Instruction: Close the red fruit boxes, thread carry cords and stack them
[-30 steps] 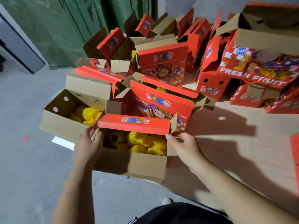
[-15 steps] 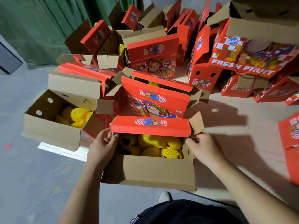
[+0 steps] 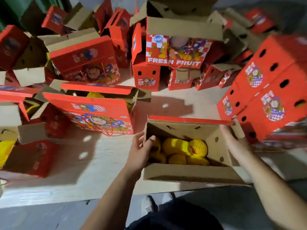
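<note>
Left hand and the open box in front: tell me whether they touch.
Touching. In the head view the left hand holds the left end wall of the open box, thumb hooked over the edge above the netted yellow fruit.

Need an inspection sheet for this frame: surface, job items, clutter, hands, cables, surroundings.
Surface: pale board platform, shadowed.
Job's things: open box holding netted yellow fruit, flaps up; closed red boxes stacked at right.
Clutter: many open red boxes behind and to the left.
Grippers: left hand holds the box's left wall; right hand at its right flap, blurred, grip unclear.
Cables: red carry cord on a box.
Surroundings: grey floor.
</note>
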A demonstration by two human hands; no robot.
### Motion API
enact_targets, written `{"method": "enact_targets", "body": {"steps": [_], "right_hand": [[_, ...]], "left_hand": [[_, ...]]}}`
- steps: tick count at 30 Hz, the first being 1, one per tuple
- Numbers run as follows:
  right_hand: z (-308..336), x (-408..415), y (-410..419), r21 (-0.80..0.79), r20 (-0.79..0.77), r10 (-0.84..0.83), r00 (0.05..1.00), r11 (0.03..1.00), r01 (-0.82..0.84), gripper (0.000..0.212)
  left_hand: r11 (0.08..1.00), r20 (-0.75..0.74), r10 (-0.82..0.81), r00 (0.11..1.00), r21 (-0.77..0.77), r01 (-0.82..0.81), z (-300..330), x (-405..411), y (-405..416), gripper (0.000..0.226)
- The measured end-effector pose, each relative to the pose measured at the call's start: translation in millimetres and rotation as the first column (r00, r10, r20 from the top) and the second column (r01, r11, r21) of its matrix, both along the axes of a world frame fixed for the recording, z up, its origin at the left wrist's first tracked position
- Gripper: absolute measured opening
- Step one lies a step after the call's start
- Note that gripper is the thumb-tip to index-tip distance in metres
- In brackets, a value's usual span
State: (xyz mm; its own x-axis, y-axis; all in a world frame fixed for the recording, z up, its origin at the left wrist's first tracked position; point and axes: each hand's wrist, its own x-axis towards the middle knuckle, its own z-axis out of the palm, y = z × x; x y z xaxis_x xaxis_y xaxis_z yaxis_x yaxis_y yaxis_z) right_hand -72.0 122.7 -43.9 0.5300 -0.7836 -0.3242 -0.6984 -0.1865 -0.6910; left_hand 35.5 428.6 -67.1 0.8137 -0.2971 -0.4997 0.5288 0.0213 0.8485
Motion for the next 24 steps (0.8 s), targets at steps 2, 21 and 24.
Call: {"method": "enact_targets", "body": {"steps": [2,21,24], "right_hand": [[0.7,9.3,-5.6,0.035,0.032,-0.059,0.998,0.998,0.058,0.138],[-9.1,15.8,0.5,-0.254,0.638,0.298,0.71,0.952,-0.172,0.033],[-10.3,13.1,-1.1,-0.124,0.66,0.185,0.728,0.983,-0.138,0.042]], "left_hand": [[0.989,0.027,0.148,0.989,0.018,-0.148,7.9,1.9,-0.4,0.034],[0.99,0.392,-0.08,0.916,0.139,0.027,79.9,-9.7,17.8,0.043],[0.983,0.335,-0.149,0.93,0.149,0.104,71.6,-6.2,17.7,0.058]]}}
